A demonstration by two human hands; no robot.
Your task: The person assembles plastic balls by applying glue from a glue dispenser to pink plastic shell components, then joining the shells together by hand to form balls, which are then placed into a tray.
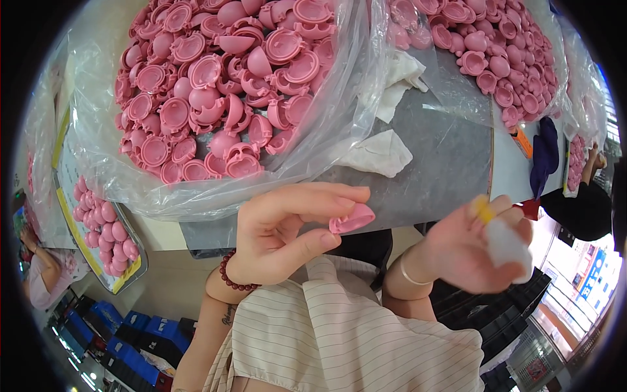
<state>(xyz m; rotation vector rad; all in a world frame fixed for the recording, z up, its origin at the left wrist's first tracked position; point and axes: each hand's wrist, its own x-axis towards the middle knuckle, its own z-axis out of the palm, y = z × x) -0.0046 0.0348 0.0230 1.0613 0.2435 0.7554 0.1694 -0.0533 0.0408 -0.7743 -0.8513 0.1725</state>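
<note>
My left hand [287, 232] pinches a small pink plastic half-shell [353, 219] between thumb and fingers, just off the table's near edge. The piece is tilted, with its rim toward the right. My right hand [473, 245] is raised at the right, apart from the left, and smeared by motion. Its fingers curl round a white, soft-looking wad [508, 248] that seems to be cloth. A yellow band [483, 209] shows on one of its fingers. Beyond my left hand, a big heap of pink half-shells [206, 72] lies in a clear plastic bag [353, 111].
Two crumpled white cloths [379, 154] [400, 81] lie on the grey table [450, 153]. A second bag of pink shells [499, 55] stands at the far right, near a dark purple cloth [544, 157]. At the left, a tray [134, 277] holds closed pink balls [108, 232]; another person's arm [44, 264] is beyond.
</note>
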